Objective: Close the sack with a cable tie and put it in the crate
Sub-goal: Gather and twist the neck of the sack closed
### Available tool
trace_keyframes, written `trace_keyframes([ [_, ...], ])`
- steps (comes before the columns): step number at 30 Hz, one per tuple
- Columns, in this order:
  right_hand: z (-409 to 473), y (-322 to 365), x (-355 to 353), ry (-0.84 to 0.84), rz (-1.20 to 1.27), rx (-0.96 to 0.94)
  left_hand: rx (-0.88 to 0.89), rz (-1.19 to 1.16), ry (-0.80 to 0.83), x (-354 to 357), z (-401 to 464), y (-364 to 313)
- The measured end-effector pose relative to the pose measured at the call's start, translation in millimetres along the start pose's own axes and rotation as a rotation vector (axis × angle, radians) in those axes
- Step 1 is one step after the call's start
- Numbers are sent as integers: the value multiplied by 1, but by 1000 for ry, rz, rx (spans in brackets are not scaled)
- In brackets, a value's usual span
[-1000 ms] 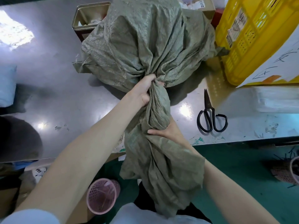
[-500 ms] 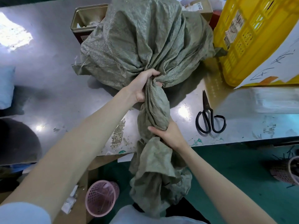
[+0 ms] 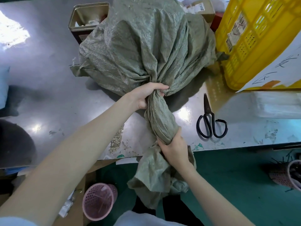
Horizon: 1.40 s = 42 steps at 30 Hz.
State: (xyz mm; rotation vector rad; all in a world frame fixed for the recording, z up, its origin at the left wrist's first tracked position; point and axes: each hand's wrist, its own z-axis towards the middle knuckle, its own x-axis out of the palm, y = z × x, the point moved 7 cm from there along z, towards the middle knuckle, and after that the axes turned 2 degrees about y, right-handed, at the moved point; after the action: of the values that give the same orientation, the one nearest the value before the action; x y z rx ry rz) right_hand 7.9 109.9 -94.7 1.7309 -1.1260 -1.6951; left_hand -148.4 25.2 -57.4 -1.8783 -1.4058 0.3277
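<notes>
Fingers: those of the left hand (image 3: 147,97) wrap around the base of the gathered neck, where the cloth bunches against the full body of the sack; those of the right hand (image 3: 175,148) close around the same neck lower down, at the bench edge.

Grey-green woven plastic sack (image 3: 146,46): full, lying on the steel bench (image 3: 48,79), its neck drawn toward the person and its loose mouth hanging past the edge.

Change over the last second: the neck between the two hands has gone from a loose, wide bundle to a tighter, rope-like twist. The right hand has slid lower along it, and less slack cloth hangs below. Judgement: the gathering step is nearly complete, and the neck is now narrow enough to take a tie.

Cable tie: none on the neck, none in either hand. Closing is not yet begun.

Black-handled scissors (image 3: 210,123): flat on the bench, right of the neck, untouched.

Yellow perforated plastic crate (image 3: 241,51): far right of the bench, just beside the sack's body, with a white paper sheet (image 3: 276,69) leaning on it.

Brass-coloured metal tin (image 3: 88,18): behind the sack, left.

Pink mesh plastic basket (image 3: 99,201): on the floor under the bench. A second pink basket (image 3: 286,175), lower right, holds dark thin strips, possibly ties; I cannot tell.
</notes>
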Motion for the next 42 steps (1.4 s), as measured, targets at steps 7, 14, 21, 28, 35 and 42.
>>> trace_keyframes([
  [7,-51,-25,31,-164,-532,-399,-19,54,7,-1,4,9],
  [14,-45,-41,51,-260,-662,-600,-14,33,-49,-5,-2,18],
  [21,-43,-45,50,-167,-681,-516,43,-79,-156,-19,-19,28],
  [28,-40,-52,41,49,-771,-319,195,-79,-292,-25,-28,25],
  [35,-39,-47,35,108,-752,-253,251,131,-232,-25,-23,29],
  [42,-36,-44,8,244,-546,-295,255,193,-346,-28,-14,34],
])
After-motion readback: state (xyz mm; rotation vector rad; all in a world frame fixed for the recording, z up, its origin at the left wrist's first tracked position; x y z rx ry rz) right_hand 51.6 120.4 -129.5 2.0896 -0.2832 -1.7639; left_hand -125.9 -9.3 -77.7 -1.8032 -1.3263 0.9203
